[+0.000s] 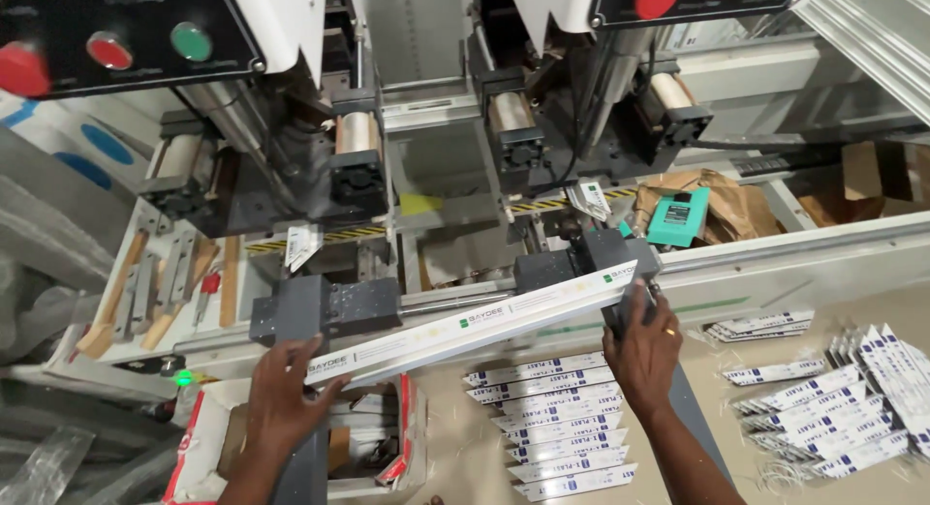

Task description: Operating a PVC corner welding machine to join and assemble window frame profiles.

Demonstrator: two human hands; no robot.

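Left hand (pixel 283 389) gripping lower end of long white profile strip (pixel 475 326), right hand (pixel 644 350) clasping its upper end, strip slanted across dark machine clamps (pixel 325 309), short white offcuts (pixel 562 428) on floor below.

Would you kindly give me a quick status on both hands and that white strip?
Left hand and right hand grip white strip at its ends. Strip tilted before black clamp blocks.
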